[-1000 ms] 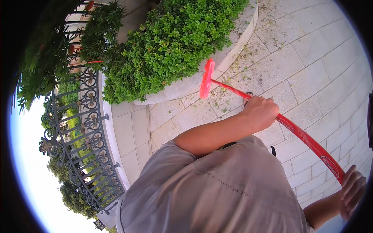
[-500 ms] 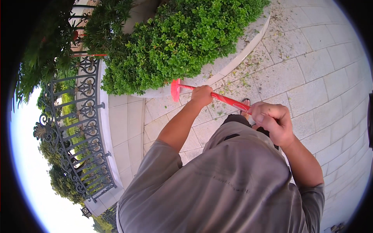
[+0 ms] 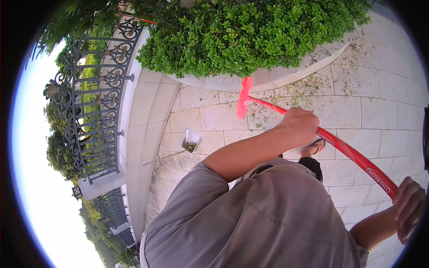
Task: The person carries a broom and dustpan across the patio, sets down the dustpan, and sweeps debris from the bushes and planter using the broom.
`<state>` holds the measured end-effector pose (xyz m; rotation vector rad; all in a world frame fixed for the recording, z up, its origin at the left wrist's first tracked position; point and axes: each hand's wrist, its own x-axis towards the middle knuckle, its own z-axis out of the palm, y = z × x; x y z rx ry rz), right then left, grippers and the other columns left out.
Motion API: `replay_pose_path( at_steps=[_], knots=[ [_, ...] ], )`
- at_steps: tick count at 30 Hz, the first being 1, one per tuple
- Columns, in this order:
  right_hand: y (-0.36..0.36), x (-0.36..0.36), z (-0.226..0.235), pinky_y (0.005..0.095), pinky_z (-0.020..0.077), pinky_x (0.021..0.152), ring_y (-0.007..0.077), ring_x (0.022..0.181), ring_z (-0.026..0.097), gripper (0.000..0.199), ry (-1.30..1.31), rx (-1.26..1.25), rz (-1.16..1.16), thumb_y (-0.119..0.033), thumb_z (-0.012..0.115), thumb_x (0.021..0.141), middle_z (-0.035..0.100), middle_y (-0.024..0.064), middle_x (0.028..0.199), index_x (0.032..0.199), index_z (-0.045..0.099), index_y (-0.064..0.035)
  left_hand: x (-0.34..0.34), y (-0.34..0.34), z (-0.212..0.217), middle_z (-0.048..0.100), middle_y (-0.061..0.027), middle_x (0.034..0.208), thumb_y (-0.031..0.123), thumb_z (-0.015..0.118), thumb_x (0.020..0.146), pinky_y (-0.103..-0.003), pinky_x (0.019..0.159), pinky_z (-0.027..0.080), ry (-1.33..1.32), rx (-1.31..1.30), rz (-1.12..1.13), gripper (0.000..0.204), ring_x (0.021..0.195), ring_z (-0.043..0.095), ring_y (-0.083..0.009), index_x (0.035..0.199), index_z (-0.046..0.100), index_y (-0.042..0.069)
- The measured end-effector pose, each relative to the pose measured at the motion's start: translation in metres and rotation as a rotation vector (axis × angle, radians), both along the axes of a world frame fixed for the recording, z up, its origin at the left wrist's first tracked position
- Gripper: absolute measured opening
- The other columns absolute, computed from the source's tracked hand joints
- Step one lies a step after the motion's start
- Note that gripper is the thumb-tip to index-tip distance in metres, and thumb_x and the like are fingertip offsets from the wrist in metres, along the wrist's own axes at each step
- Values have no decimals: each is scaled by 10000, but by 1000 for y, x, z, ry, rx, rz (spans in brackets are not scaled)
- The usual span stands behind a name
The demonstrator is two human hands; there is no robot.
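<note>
A red broom [image 3: 353, 154] with a long red handle slants across the stone paving, and its bristle head [image 3: 244, 97] rests near the curved curb. My left hand [image 3: 300, 125] grips the handle about midway, arm stretched forward. My right hand [image 3: 409, 206] holds the handle's upper end at the far right edge. Small green leaf bits [image 3: 263, 117] lie scattered on the slabs around the broom head. A metal dustpan [image 3: 191, 140] with a thin long handle stands to the left of the broom, with some clippings in it.
A trimmed green hedge [image 3: 250, 31] fills a raised planter behind a pale curb [image 3: 286, 81]. A black ornate iron fence [image 3: 91, 111] runs along a low ledge at left. My sandalled foot [image 3: 315, 146] stands just below the broom handle.
Half a second ago both hands were close together with the broom drawn in toward the left. Now my right hand has swung out to the right and the broom head sits further right.
</note>
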<state>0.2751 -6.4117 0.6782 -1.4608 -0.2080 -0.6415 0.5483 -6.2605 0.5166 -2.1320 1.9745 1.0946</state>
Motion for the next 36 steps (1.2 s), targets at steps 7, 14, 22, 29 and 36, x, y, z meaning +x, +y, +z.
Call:
replay_pose_path(
  at_steps=[7,14,22,29,36],
  knots=[
    [109,206,-154,408,491,843,162,723,534,231,237,486,16,-15,618,934,578,42,725,720,530,-18,213,146,-120,749,-78,1054,316,675,868,-438,858,579,-467,213,490,194,991,720,-310,1017,779,246],
    [198,319,-221,310,335,557,110,617,412,252,198,179,-140,-21,697,880,435,28,684,727,497,-31,335,208,-217,700,-50,1201,216,676,901,-425,942,551,-311,-71,698,200,1119,670,-318,1082,758,236],
    [96,134,-106,440,497,866,183,611,467,249,369,489,-511,-36,488,886,477,56,592,657,399,-71,139,27,-161,726,-133,1073,146,647,797,-430,905,544,-169,20,212,201,1043,696,-318,942,786,134],
    [52,-28,13,408,414,828,123,565,381,215,422,210,-620,-120,476,913,391,-14,556,716,393,-137,-41,-77,-77,736,-180,948,127,635,755,-454,856,547,102,-148,-12,180,978,709,-355,854,766,53],
    [15,-161,62,340,437,725,88,571,495,197,356,-269,-417,-168,612,820,528,-38,613,712,449,-193,-141,-113,-16,730,-174,898,149,657,752,-476,816,542,162,-137,-223,162,926,713,-354,847,762,69]
  ],
)
